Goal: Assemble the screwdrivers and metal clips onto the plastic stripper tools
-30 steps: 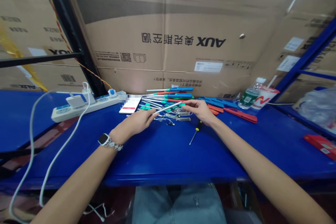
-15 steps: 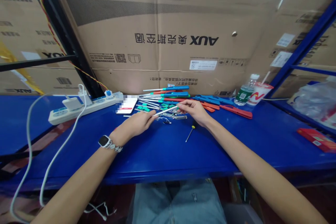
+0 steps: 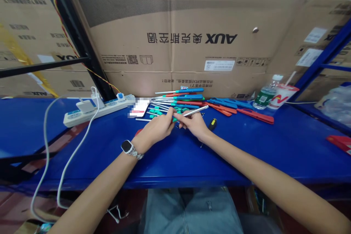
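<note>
A slim silver metal tube slants up to the right between my hands, with a bit of green at its lower end. My left hand closes its fingers at that green end. The thumb and fingers of my right hand are closed round the tube's lower part, so the far tip sticks out past them. Behind the hands lies a pile of metal tubes with green collars, and long sticks with a blue handle. A screwdriver with a black and yellow handle lies partly behind my right wrist.
A phone and a white power strip with cables lie left. Blue, orange and red plastic casings spread right, near a water bottle and a paper cup. Cardboard stands behind the blue table.
The tube has turned so its free end points up to the right. My hands have come together, my right hand shifting down the tube. The view has swung slightly left.
</note>
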Available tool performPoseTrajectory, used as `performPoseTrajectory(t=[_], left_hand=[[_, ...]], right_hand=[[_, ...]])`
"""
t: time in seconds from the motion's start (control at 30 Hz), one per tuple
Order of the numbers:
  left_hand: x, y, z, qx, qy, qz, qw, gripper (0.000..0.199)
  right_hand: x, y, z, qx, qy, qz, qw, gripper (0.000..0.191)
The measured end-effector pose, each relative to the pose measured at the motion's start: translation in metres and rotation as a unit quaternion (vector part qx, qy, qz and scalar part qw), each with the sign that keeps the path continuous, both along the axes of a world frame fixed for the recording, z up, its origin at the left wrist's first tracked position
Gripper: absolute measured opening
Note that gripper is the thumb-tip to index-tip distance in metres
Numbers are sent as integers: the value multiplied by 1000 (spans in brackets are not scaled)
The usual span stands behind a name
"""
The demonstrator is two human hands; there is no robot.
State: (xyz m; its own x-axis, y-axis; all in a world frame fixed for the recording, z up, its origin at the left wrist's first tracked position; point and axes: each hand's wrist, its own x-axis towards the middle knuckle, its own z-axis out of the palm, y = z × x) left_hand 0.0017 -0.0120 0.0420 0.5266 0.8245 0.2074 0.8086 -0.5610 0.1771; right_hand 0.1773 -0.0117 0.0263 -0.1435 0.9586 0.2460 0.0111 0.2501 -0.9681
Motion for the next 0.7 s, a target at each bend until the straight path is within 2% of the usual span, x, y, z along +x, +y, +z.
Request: performPoseTrajectory(t=[0.27,0.43,0.53,0.6,0.67,0.7], left_hand=[[1,0,1,-38,-92,-22,995,42],[1,-1,1,-39,-182,-49,981,47],[-1,-2,6,2,-198,-68,978,61],[-8,0,10,59,-184,-88,977,67],[-17,2,13,122,-138,-83,979,60],[-22,4,14,140,-101,-65,983,49]], right_hand=[[-16,6,-7,32,-9,-3,999,48],[-18,8,0,52,-15,18,998,42],[-12,6,6,69,-21,1,997,44],[-5,6,9,66,-17,-24,997,46],[4,7,10,57,-4,-50,997,47],[7,7,10,51,4,-57,997,48]])
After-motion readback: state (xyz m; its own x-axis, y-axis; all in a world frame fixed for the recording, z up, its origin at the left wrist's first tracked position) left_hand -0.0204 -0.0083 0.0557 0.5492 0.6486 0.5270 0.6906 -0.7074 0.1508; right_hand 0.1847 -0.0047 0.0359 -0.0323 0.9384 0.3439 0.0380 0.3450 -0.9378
